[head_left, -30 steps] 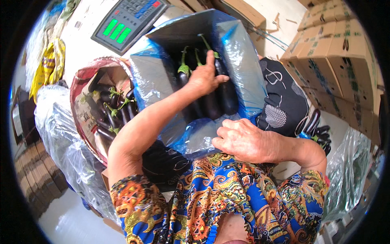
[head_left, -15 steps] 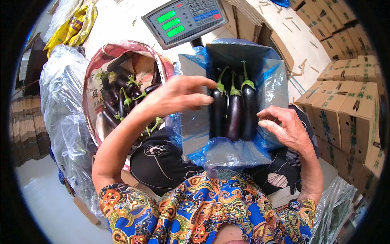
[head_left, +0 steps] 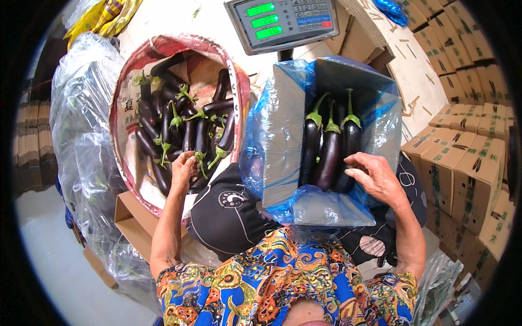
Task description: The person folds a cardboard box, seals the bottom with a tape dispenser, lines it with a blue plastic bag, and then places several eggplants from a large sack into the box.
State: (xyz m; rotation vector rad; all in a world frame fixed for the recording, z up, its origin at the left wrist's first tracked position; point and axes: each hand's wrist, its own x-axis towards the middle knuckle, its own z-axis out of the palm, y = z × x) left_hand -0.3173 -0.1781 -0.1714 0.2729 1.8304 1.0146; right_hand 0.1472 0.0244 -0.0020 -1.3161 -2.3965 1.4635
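My left hand [head_left: 185,166] is down in a round, red-rimmed basket [head_left: 120,157]. Its fingers are curled in at an eggplant [head_left: 188,136] among the pile, partly hiding its lower end. On my lap stands a box lined with blue plastic film [head_left: 283,136]. Several dark purple eggplants [head_left: 329,155] lie lengthwise in it, their green stems toward the far end. My right hand [head_left: 375,176] is over the box's right side, thumb and fingers apart, fingertips beside the rightmost eggplant [head_left: 350,141] and holding nothing.
A digital scale display [head_left: 283,24] stands beyond the box. Stacked cartons [head_left: 462,163] fill the right side. Clear plastic sheeting [head_left: 84,136] covers a heap left of the basket, with a yellow bag [head_left: 103,24] behind it. An open carton [head_left: 133,223] sits near the basket's front.
My left hand has moved from above the box's eggplants leftward and down into the basket. My right hand stays at the box's right side. The whole view has shifted.
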